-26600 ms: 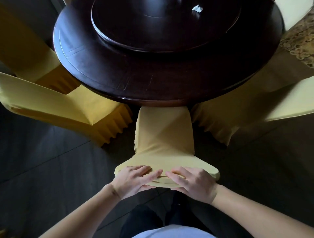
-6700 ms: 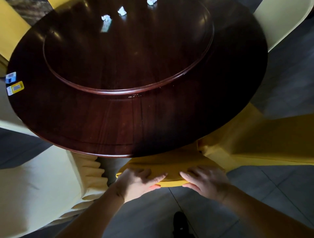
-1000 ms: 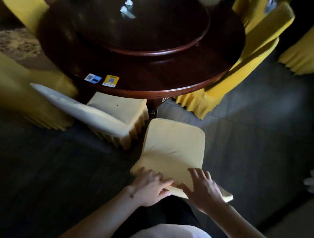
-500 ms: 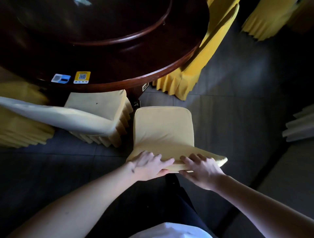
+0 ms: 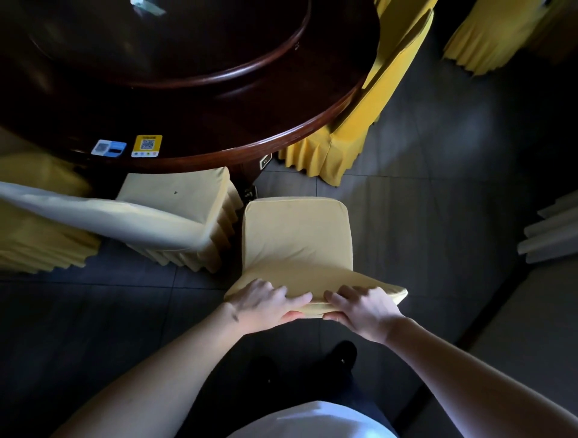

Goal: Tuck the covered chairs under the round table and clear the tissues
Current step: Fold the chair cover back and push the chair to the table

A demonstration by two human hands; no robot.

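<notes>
A pale yellow covered chair stands on the dark floor in front of me, its seat wholly outside the edge of the round dark wooden table. My left hand and my right hand both grip the top of its backrest, side by side. A white crumpled tissue lies on the raised turntable at the top edge of the view.
Left of it a cream covered chair stands partly under the table. A bright yellow chair stands to the right against the table edge. Two stickers sit on the tabletop. More covered chairs stand at the far left, top right and right edge.
The chair's seat now faces the table squarely, after standing at an angle a second ago. Both hands stay on its backrest. My view has shifted right along the table.
</notes>
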